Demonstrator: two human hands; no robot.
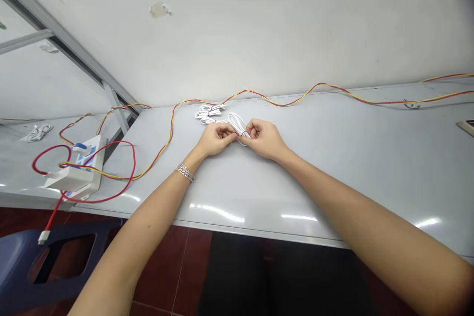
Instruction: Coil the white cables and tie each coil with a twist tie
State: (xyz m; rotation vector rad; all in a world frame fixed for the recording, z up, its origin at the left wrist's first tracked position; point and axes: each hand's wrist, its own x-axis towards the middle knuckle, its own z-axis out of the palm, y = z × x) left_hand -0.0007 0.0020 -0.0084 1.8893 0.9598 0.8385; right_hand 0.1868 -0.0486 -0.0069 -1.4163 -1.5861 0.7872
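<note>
White cable coil [237,121] lies toward the far side of the grey table [333,168], about midway along it, held between both hands right at the surface. The left hand [215,139] and the right hand [265,138] meet almost knuckle to knuckle. Each has its fingers curled in and its fingertips pinching at the coil's waist, where a thin dark tie [242,133] crosses the white strands.

From where I stand, the work looks like cinching that tie round the white cable coil. Whether it is already twisted shut I cannot tell, as it is too small to make out. To do it well, I'd say one hand should hold the loops flat and even while the other winds the tie snugly. The ends want tucking in, and the tie should not be so tight that it kinks the strands. The free loop poking out beyond the fingers should be kept neat rather than splayed.

Just beyond the hands, on the far side, lie more white bundles [210,112], close enough that a stray loop could tangle with them. A red-and-yellow wire [281,103] runs along the far edge of the table right behind those bundles, and is worth keeping clear of. Off to the left it trails down to a white box [76,172], with a red cable [124,182] looped around it. A silver bracelet [184,173] sits on the left wrist. A blue chair [22,261] stands near left, below the table edge.
</note>
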